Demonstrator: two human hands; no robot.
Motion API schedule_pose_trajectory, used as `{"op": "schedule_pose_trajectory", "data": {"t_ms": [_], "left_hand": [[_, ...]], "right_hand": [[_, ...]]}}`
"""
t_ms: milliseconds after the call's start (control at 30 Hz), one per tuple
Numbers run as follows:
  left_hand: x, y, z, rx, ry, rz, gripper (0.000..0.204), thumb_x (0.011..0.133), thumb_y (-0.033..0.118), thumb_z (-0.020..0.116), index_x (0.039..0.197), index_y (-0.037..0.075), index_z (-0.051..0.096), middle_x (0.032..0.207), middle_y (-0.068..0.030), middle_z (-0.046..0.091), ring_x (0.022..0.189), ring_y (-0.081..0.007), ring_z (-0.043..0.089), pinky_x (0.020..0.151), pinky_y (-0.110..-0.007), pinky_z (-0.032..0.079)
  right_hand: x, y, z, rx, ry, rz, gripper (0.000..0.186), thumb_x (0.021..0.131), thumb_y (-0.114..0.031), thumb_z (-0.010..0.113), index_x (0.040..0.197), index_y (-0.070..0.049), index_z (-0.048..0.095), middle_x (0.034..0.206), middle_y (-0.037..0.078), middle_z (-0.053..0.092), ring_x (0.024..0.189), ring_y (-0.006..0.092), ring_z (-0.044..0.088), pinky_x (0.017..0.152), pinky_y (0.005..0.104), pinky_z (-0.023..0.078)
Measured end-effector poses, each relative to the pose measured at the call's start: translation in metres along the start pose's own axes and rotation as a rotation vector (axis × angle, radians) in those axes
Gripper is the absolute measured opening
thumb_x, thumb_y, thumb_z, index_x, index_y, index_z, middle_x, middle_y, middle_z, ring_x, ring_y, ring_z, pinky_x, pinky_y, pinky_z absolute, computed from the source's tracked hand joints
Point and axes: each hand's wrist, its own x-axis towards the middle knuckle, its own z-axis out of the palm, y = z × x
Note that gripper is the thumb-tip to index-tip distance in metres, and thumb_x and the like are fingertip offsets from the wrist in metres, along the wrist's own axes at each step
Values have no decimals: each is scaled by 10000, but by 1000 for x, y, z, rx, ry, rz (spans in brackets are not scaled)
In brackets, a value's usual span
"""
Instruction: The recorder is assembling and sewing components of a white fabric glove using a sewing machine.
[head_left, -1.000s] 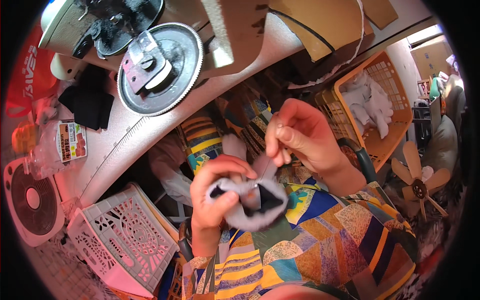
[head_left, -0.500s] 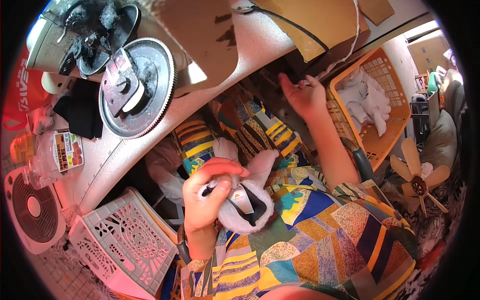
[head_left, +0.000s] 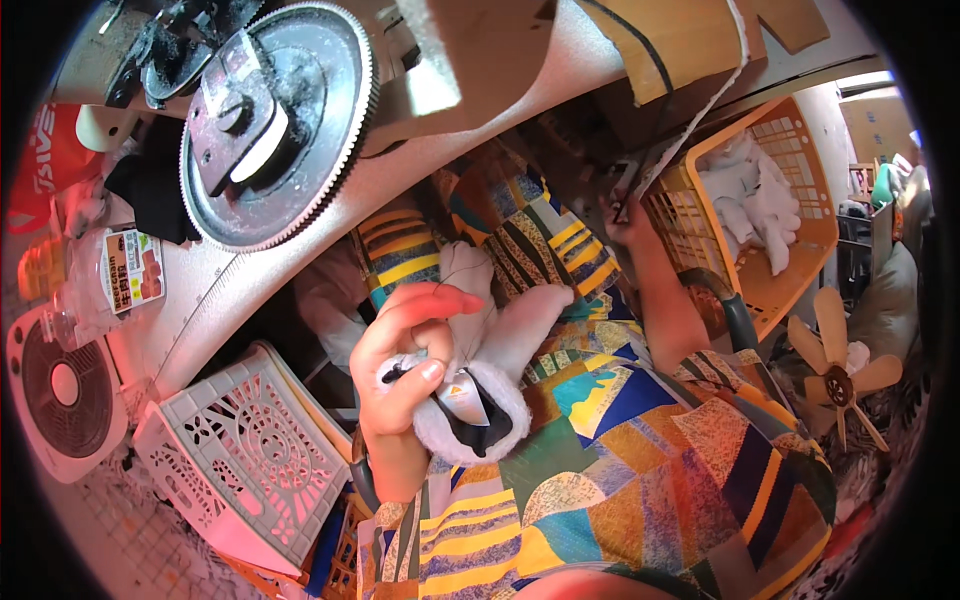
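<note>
My left hand (head_left: pixel 405 365) is closed on a white fuzzy glove (head_left: pixel 515 420), gripping the edge of its opening between thumb and fingers. A dark lining and a pale label (head_left: pixel 465 403) show inside the opening. The glove's white finger-like parts (head_left: pixel 535 315) stretch away over my lap. Beyond my knees, beside the yellow basket, my right hand (head_left: pixel 622 225) is in dim light. Its fingers look drawn in around a small dark, partly shiny thing that I cannot make out.
White gloves lie in the yellow basket (head_left: pixel 690 220) on the right. A toothed disc (head_left: pixel 330 130) overhangs the table (head_left: pixel 215 300). At left stand a grey openwork crate (head_left: pixel 255 450) and a box fan (head_left: pixel 65 400). A small bladed fan (head_left: pixel 840 380) is at far right.
My right hand has gone from spread fingers to a drawn-in shape, lower beside the basket. My left hand still holds the glove, slightly further left. The whole view has shifted a little.
</note>
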Motion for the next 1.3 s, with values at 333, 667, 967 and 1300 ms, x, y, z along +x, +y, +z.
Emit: {"op": "schedule_pose_trajectory", "data": {"t_ms": [333,667,967,1300], "left_hand": [[-4,-4,-4,57,15,191,465,677,245,649,967,-118,626,1038,-285,609,749,-230,584,715,-313,456],[7,-3,16,22,-75,219,411,695,169,613,995,-112,627,1034,-248,629,945,-358,637,830,-401,494],[23,-6,24,-9,-181,256,419,703,152,599,1025,-117,614,1070,-260,621,1061,-387,597,942,-458,448],[32,-12,31,-33,-245,286,419,711,133,589,1041,-124,609,1085,-268,610,1078,-392,586,992,-476,415]], "right_hand": [[-199,20,52,-951,-645,-693,282,946,-266,478,1110,-53,561,788,4,586,587,33,437,506,160,300],[-303,46,89,-1206,-1289,-168,338,984,-331,497,1030,-37,656,977,30,636,943,125,557,831,275,439],[-313,47,97,-1255,-1112,-232,331,965,-301,538,924,-3,675,883,68,631,855,141,569,776,300,451],[-304,48,93,-1305,-1149,-443,271,930,-255,587,914,7,655,868,102,633,821,145,579,744,310,459]]}}
